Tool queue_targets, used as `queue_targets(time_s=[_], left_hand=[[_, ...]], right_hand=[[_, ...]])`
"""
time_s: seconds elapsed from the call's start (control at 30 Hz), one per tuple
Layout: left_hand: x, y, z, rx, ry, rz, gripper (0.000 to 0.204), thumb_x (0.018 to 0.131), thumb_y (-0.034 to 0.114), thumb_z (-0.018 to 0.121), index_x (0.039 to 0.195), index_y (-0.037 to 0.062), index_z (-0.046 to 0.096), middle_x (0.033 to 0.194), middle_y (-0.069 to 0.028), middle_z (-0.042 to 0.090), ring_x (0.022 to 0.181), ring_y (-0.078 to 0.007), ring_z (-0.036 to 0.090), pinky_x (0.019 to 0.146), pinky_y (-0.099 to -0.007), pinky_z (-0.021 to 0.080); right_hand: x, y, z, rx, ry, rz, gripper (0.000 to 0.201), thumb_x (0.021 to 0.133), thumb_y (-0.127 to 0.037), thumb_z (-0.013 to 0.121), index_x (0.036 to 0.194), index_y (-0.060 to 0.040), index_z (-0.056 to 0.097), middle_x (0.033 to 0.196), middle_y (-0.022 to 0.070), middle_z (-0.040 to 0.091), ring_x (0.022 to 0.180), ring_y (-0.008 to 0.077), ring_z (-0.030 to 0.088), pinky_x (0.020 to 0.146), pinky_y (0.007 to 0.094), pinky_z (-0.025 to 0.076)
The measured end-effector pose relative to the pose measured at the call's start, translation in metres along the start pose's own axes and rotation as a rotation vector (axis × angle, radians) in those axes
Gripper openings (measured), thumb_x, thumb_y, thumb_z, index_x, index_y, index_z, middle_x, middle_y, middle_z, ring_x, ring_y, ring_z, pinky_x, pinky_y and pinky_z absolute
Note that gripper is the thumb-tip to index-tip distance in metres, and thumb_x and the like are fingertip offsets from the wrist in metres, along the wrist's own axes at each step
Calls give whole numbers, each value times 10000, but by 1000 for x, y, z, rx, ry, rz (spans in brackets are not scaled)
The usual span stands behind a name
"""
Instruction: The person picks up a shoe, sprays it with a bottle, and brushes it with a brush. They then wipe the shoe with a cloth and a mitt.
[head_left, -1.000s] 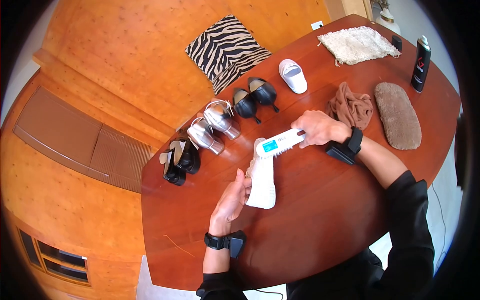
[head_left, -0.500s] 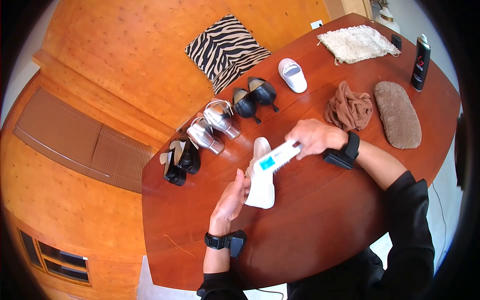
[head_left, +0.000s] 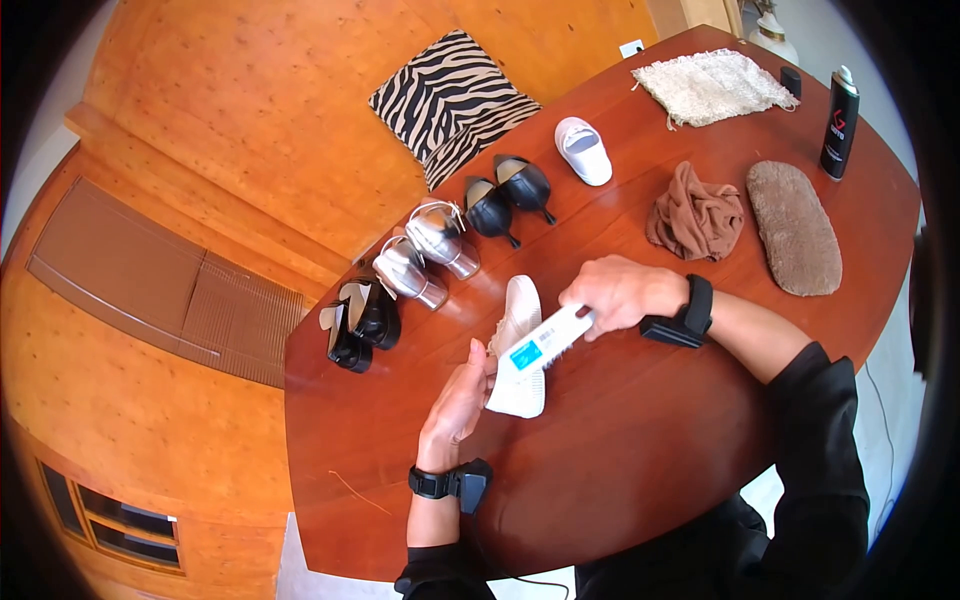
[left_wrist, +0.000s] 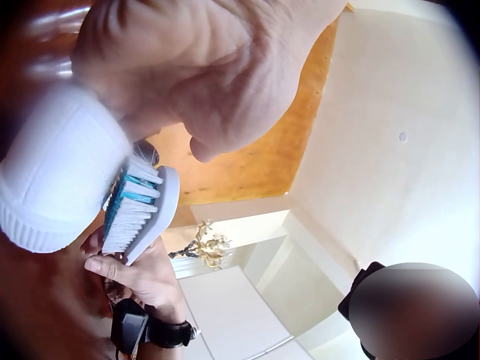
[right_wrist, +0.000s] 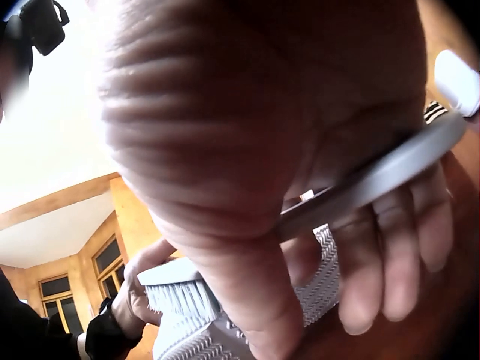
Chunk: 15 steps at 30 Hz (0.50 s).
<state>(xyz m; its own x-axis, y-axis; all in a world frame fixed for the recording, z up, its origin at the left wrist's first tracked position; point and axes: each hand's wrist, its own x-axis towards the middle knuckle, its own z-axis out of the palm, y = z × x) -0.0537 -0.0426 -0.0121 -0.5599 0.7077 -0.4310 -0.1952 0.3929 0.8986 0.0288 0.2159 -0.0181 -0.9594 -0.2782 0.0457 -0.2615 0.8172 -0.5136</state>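
A white knit-topped shoe (head_left: 522,300) is held on its side over the table by my left hand (head_left: 456,405), thumb pointing up beside it. My right hand (head_left: 628,292) grips the handle of a white scrubbing brush (head_left: 555,336) with a blue label on its back. The brush head overlaps the middle of the shoe in the head view. From the left wrist, white and teal bristles (left_wrist: 132,210) face the shoe's white upper (left_wrist: 64,161) right at its surface. The right wrist view shows the ridged sole (right_wrist: 319,274) behind my right fingers.
Along the far edge stand black shoes (head_left: 362,318), silver heels (head_left: 436,250), black pumps (head_left: 508,195) and another white shoe (head_left: 584,152). To the right lie a crumpled brown cloth (head_left: 695,215), a fuzzy brown pad (head_left: 795,230), a cream fringed cloth (head_left: 715,88) and a black spray can (head_left: 840,125).
My right hand has brought the brush down and left along the shoe, from its upper end to its middle, tilting it more steeply. My left hand and the shoe stay almost in place.
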Motion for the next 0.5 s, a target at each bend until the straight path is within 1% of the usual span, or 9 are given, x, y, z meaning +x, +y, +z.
queue_targets(time_s=[0.07,0.17,0.27,0.3,0.33,0.4,0.43,0.5], left_hand=[[0,1,-1,19,-36,1,836,926,614,160,1230,-96,480,1205,-135,565,1099,-200,531,981,-325,365],[-1,2,-1,61,-30,-10,834,928,610,155,1228,-96,483,1198,-138,568,1098,-198,532,981,-324,364],[-4,5,3,103,12,-17,834,930,606,148,1211,-96,500,1193,-138,570,1092,-194,534,978,-323,368],[-3,5,3,104,11,-18,834,930,606,148,1211,-96,500,1193,-138,570,1092,-194,534,978,-323,368],[-3,4,1,106,14,-10,822,933,600,160,1195,-93,515,1182,-136,575,1089,-197,534,973,-325,373],[-3,2,0,108,17,-3,810,936,594,171,1179,-90,530,1171,-133,580,1086,-201,535,969,-327,378],[-3,2,0,121,34,8,796,936,593,190,1162,-81,547,1154,-128,586,1072,-197,535,959,-325,384],[-3,1,0,134,51,18,781,937,591,208,1144,-72,565,1136,-123,592,1059,-193,535,948,-323,390]], right_hand=[[1,10,-5,-55,64,69,262,663,-236,753,859,-89,660,817,115,660,821,313,627,714,409,497],[1,21,-12,-82,165,272,263,689,-245,729,858,-55,664,840,123,662,834,311,628,722,414,502],[1,23,-11,-106,212,294,269,686,-252,735,837,-48,647,804,127,659,813,321,626,698,414,501],[1,22,-9,-105,204,246,275,684,-255,737,842,-49,647,803,132,658,800,328,625,696,416,502],[1,16,-9,-103,204,247,275,684,-255,737,842,-49,647,803,132,658,800,328,625,696,416,502],[0,5,-8,-39,79,118,282,684,-255,737,853,-49,643,797,136,656,783,335,626,687,418,501],[-1,2,-5,-22,70,31,287,683,-257,739,849,-48,635,786,136,653,767,343,623,677,422,498],[-2,-4,-3,-29,17,17,286,674,-254,745,832,-48,624,783,136,652,770,345,620,667,426,493]])
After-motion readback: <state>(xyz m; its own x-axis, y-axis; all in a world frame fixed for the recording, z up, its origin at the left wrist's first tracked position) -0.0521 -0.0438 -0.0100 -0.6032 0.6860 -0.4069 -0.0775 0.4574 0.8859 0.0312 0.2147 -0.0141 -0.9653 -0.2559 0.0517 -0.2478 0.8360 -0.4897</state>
